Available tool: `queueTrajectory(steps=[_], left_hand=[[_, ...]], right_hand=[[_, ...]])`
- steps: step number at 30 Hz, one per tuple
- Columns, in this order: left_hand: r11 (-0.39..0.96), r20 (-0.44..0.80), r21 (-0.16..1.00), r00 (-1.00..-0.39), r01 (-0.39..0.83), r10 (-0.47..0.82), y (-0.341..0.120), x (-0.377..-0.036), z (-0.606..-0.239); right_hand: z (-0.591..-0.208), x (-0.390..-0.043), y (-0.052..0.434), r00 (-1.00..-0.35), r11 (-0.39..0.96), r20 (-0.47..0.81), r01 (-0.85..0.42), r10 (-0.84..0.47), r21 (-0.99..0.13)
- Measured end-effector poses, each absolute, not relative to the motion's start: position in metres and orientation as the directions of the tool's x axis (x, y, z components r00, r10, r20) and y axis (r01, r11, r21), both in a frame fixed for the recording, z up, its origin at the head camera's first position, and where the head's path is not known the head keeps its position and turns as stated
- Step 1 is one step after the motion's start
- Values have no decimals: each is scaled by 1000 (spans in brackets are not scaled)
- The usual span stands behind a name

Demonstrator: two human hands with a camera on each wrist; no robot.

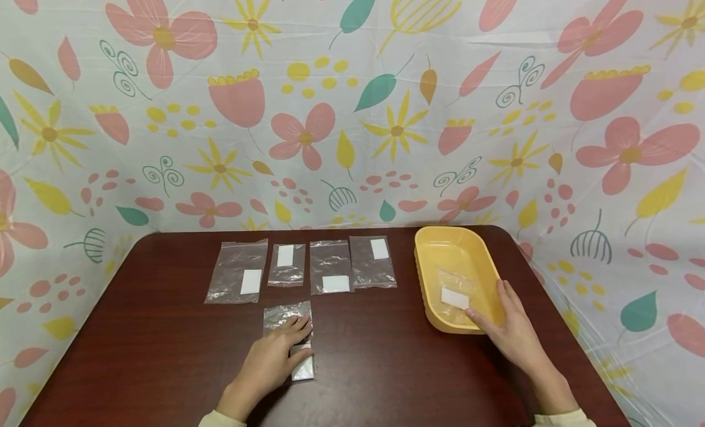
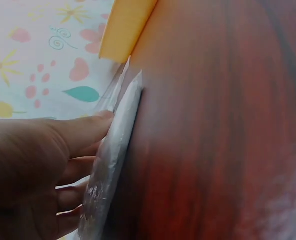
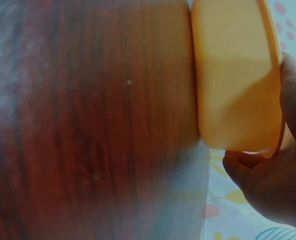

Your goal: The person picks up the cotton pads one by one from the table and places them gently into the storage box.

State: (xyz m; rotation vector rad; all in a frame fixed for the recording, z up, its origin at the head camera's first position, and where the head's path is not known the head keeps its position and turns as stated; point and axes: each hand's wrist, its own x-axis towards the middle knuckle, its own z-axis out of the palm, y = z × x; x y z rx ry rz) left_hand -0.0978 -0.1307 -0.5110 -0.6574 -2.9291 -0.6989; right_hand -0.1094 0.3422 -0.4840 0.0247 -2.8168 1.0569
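Observation:
My left hand [image 1: 297,338] lies flat on a clear zip bag [image 1: 283,314] with a white card inside, near the table's front. The left wrist view shows its straight fingers [image 2: 82,132] along that bag [image 2: 112,160]. At the right stands a yellow tray [image 1: 429,262] holding another clear bag with a white card [image 1: 454,297]. My right hand [image 1: 492,309] reaches over the tray's near right rim. Its fingers lie fairly straight inside the tray, and the thumb tip is by the card. The right wrist view shows this hand [image 3: 273,175] at the tray's rim [image 3: 233,75].
Several clear bags, each with a white card, lie in a row at mid-table, from the leftmost [image 1: 238,271] to the rightmost [image 1: 373,262]. The dark brown table [image 1: 165,353] is enclosed by a flowered cloth backdrop [image 1: 352,109] on three sides.

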Motion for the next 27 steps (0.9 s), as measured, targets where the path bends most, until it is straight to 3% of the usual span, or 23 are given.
queueTrajectory(steps=[27], left_hand=[[739, 317, 533, -907, 412, 277, -124, -98, -522]], right_hand=[[-483, -109, 342, -990, 749, 138, -67, 33, -659]])
